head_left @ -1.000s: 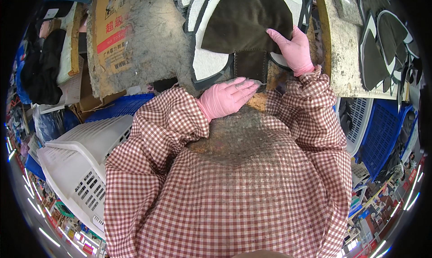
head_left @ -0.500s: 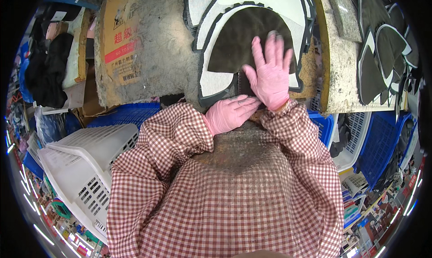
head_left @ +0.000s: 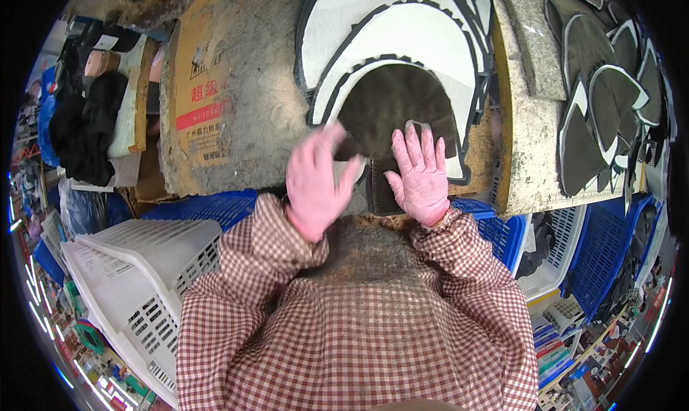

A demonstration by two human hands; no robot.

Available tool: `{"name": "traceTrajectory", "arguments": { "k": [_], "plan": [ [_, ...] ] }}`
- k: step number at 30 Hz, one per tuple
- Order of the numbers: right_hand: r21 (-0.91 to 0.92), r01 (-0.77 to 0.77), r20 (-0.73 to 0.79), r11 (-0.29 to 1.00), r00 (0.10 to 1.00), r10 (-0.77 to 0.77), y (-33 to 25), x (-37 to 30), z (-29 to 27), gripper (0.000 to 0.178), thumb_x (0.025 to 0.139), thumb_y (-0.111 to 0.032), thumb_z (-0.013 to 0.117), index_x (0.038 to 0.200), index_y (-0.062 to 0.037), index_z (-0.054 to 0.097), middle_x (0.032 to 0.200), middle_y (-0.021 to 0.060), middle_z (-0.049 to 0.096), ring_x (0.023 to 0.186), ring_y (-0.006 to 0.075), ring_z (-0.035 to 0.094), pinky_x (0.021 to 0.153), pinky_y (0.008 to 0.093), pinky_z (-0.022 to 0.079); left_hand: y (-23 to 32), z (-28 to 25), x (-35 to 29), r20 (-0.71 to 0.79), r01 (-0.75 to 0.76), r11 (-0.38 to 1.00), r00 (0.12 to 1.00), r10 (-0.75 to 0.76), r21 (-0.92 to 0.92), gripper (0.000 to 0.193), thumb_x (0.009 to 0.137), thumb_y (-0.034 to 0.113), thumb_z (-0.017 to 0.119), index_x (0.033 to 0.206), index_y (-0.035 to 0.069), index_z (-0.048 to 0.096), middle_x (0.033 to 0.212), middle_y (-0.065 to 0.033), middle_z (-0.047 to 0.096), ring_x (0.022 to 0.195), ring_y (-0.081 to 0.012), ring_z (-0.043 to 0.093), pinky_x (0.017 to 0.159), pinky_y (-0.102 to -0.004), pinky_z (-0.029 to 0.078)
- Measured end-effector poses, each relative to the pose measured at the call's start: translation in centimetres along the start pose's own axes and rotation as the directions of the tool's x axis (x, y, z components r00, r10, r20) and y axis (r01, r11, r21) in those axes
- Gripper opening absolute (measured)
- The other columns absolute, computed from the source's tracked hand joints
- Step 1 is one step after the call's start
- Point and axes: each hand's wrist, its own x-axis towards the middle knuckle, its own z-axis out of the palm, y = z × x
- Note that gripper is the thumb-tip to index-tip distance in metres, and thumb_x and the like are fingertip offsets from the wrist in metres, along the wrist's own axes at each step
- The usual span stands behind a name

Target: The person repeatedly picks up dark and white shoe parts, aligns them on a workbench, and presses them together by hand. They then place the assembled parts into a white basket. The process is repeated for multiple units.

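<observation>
A dark brown, round-topped piece of leather or fabric (head_left: pixel 398 99) lies on a white, dark-edged piece (head_left: pixel 344 99) at the near edge of the worktable. My right hand (head_left: pixel 422 178), in a pink glove, rests flat on the dark piece's lower right with fingers spread. At its lower left is my left hand (head_left: pixel 316 185), gloved alike, fingers stretched and thumb apart, the fingertips blurred. Whether the left hand touches the piece I cannot tell. Between the hands a narrow dark strip (head_left: pixel 384 189) hangs down toward me. Neither hand grips anything.
More white, dark-edged pieces (head_left: pixel 387 31) overlap beyond. A stained board with flattened cardboard (head_left: pixel 204 110) lies left; dark cut pieces (head_left: pixel 599 102) pile on a right-hand board. White (head_left: pixel 143 267) and blue baskets (head_left: pixel 603 253) flank me below table height.
My left hand has lifted from the near edge and moved up and left, its fingers now pointing away. My right hand, still spread, is lower, as are the table and pieces in the view.
</observation>
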Motion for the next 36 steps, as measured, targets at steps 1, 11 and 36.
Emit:
{"name": "traceTrajectory", "arguments": {
  "k": [1, 11, 36],
  "plan": [
    [-0.010, 0.035, -0.071, 0.999, 0.997, -0.036, 0.3, -0.2, 0.7, 0.083, 0.089, -0.037, 0.063, 0.158, -0.0078, 0.028, 0.162, 0.0175, 0.027, 0.149, 0.0426, 0.024, 0.121, 0.0576, 0.014, -0.1, 0.1, 0.4, 0.034, 0.194, 0.970, 0.979, -0.200, 0.144, 0.074, 0.084, 0.046, 0.073, 0.140, 0.003, 0.052, 0.116, -0.0127, 0.063, 0.103, -0.0310, 0.060, 0.090, -0.0436, 0.048],
    [-0.140, 0.021, -0.191, 0.990, 0.980, -0.048, 0.0, -1.3, 1.8, 0.073, 0.089, -0.049, 0.062, 0.153, -0.0220, 0.040, 0.150, 0.0180, 0.038, 0.140, 0.0460, 0.031, 0.113, 0.0724, 0.011, -1.5, 6.0, -1.2, -0.185, 0.166, 0.964, 0.961, -0.205, -0.208, 0.068, 0.078, 0.021, 0.083, 0.134, -0.001, 0.052, 0.099, -0.0132, 0.068, 0.077, -0.0314, 0.066, 0.074, -0.0427, 0.048],
    [0.627, -0.250, 0.129, 0.738, 0.967, 0.217, 5.5, 1.4, -8.4, 0.049, 0.080, -0.034, 0.084, 0.110, 0.0016, 0.068, 0.097, 0.0171, 0.066, 0.088, 0.0344, 0.065, 0.081, 0.0385, 0.052, -1.7, 1.5, -2.8, 0.214, -0.141, 0.988, 0.969, 0.123, 0.067, 0.078, 0.087, 0.043, 0.069, 0.144, -0.005, 0.045, 0.155, -0.0258, 0.034, 0.146, -0.0455, 0.028, 0.119, -0.0556, 0.024]
  ]
}}
